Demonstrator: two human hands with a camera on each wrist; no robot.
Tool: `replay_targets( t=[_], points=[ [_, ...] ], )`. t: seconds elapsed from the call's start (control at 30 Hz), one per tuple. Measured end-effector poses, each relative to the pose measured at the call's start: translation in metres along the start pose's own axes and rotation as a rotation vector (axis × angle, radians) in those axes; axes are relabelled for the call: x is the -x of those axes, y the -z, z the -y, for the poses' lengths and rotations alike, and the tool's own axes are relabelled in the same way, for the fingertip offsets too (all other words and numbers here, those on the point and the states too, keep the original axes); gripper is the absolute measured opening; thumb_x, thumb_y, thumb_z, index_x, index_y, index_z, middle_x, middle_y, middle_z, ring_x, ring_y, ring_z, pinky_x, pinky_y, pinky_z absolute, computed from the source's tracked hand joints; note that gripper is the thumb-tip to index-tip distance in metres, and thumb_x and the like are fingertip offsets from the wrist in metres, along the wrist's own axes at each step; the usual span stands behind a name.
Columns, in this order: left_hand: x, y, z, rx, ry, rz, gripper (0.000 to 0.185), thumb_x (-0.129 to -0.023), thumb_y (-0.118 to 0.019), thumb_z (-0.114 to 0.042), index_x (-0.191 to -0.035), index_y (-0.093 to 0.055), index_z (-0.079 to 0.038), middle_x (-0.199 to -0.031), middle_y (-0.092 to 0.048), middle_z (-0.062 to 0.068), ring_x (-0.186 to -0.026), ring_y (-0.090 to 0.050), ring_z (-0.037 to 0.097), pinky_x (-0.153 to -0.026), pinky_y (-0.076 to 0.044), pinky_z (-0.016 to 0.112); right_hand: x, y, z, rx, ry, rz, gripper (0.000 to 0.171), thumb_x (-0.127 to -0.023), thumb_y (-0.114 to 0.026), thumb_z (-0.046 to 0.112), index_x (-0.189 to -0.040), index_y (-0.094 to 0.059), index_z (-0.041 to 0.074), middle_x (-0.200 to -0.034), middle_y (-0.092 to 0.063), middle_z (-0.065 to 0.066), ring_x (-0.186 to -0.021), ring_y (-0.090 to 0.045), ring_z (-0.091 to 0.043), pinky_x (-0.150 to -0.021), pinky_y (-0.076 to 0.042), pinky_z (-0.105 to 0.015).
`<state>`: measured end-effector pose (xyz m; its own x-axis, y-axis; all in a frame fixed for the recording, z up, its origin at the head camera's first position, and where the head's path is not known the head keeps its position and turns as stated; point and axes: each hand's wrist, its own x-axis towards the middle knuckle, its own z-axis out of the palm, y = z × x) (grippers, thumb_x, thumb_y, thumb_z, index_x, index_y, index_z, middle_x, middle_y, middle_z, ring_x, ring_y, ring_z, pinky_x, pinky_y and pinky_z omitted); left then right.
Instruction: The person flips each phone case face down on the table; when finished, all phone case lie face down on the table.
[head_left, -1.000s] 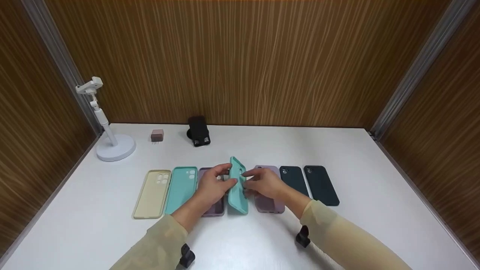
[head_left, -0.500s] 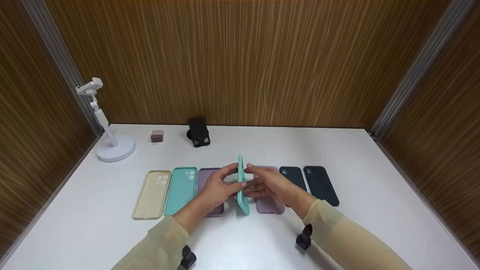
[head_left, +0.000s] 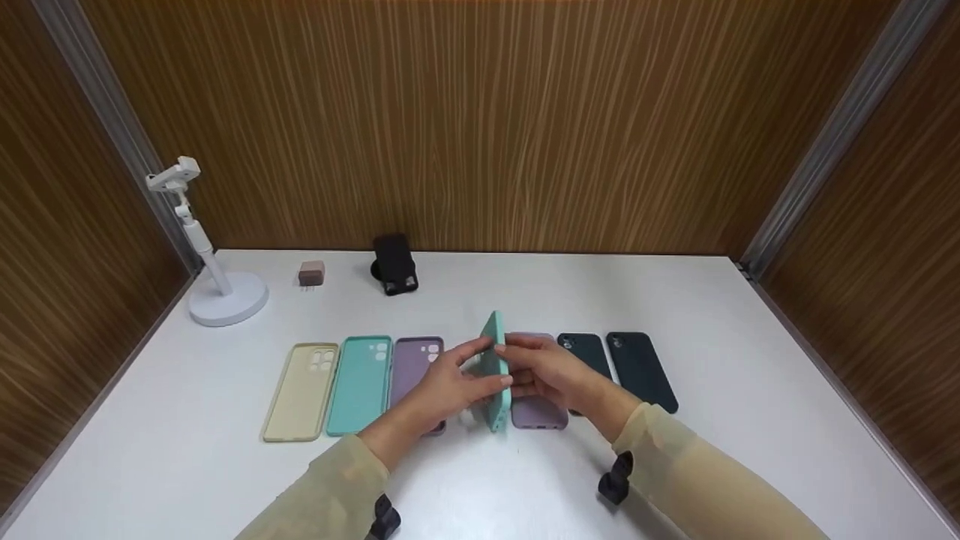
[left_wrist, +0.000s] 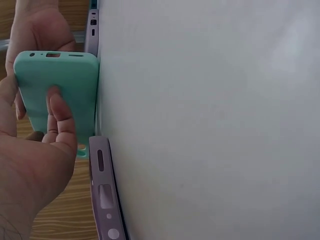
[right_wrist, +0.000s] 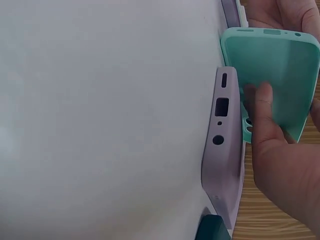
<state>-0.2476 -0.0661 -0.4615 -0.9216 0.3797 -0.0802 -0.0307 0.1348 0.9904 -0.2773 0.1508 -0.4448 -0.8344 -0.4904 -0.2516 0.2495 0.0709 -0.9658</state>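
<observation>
- Three wood-grain walls box me in: the back wall (head_left: 480,127), the left wall (head_left: 67,247) and the right wall (head_left: 870,285), with a left grey metal strip (head_left: 118,120) and a right grey metal strip (head_left: 847,120) up the corners.
- My table (head_left: 150,450) is smooth and white, with a soft shine near me.
- My left sleeve (head_left: 322,495) and right sleeve (head_left: 705,465) are pale yellow.
- A white stand (head_left: 199,238) rises from a round base at the table's far left.
- My left hand (head_left: 446,390) grips the upright mint case (left_wrist: 80,90), thumb over its upper edge, fingers on its back; my right hand (head_left: 553,371) grips it too, fingers in its hollow side. It's between the two rows; I can't tell whether it touches the table.
- Left of it lie a cream case (head_left: 301,391), another mint case (head_left: 360,384) and a purple case (head_left: 410,367); right, a light purple case (head_left: 540,414) and two dark cases (head_left: 643,371).
- Near the back wall sits a black phone-shaped thing (head_left: 395,264).
- Smallest is a pinkish block (head_left: 311,273).
</observation>
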Motion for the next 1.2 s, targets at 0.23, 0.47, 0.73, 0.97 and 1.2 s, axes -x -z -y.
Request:
replay_targets(
  t=[0.23, 0.47, 0.73, 0.97, 1.2],
  points=[
    [0.001, -0.003, 0.001, -0.047, 0.013, -0.031, 0.086, -0.091, -0.086, -0.043, -0.163, -0.044, -0.02, -0.172, -0.027, 0.017, -0.152, -0.036, 0.041, -0.112, -0.048, 0.05, 0.002, 0.002, 0.001, 0.055, -0.005, -0.046, 0.06, -0.104, -0.07, 0.034, -0.156, -0.052, 0.009, -0.139, -0.066, -0.024, -0.117, -0.072, -0.035, -0.096, -0.059, -0.048],
    [-0.001, -0.003, 0.004, -0.142, 0.012, -0.084, 0.08, -0.09, -0.087, -0.041, -0.157, -0.052, -0.014, -0.168, -0.038, 0.014, -0.152, -0.036, 0.04, -0.117, -0.041, 0.055, 0.005, 0.001, 0.003, 0.116, 0.012, -0.117, 0.058, -0.103, -0.067, 0.024, -0.156, -0.051, 0.005, -0.135, -0.068, -0.021, -0.11, -0.074, -0.035, -0.086, -0.063, -0.043],
    [0.002, 0.004, 0.004, -0.181, 0.023, -0.16, 0.068, -0.093, -0.085, -0.035, -0.152, -0.059, -0.017, -0.16, -0.049, 0.011, -0.139, -0.054, 0.033, -0.106, -0.053, 0.046, 0.006, 0.0, 0.007, 0.053, 0.033, -0.128, 0.054, -0.104, -0.064, 0.017, -0.155, -0.052, 0.004, -0.127, -0.073, -0.019, -0.101, -0.077, -0.029, -0.082, -0.064, -0.039],
    [0.003, 0.013, 0.001, -0.112, 0.035, -0.195, 0.057, -0.095, -0.083, -0.026, -0.147, -0.063, -0.017, -0.133, -0.065, 0.011, -0.119, -0.064, 0.027, -0.091, -0.06, 0.04, 0.007, 0.001, 0.012, -0.018, 0.047, -0.119, 0.054, -0.106, -0.062, 0.019, -0.157, -0.05, 0.005, -0.135, -0.07, -0.018, -0.107, -0.076, -0.03, -0.087, -0.063, -0.039],
    [0.0, 0.023, 0.006, -0.062, 0.031, -0.248, 0.061, -0.095, -0.082, -0.017, -0.151, -0.058, -0.012, -0.107, -0.069, 0.008, -0.084, -0.067, 0.018, -0.075, -0.059, 0.031, 0.006, -0.003, 0.01, 0.016, 0.06, -0.142, 0.053, -0.106, -0.067, 0.019, -0.155, -0.052, 0.003, -0.137, -0.068, -0.018, -0.11, -0.074, -0.03, -0.09, -0.062, -0.041]
  ],
)
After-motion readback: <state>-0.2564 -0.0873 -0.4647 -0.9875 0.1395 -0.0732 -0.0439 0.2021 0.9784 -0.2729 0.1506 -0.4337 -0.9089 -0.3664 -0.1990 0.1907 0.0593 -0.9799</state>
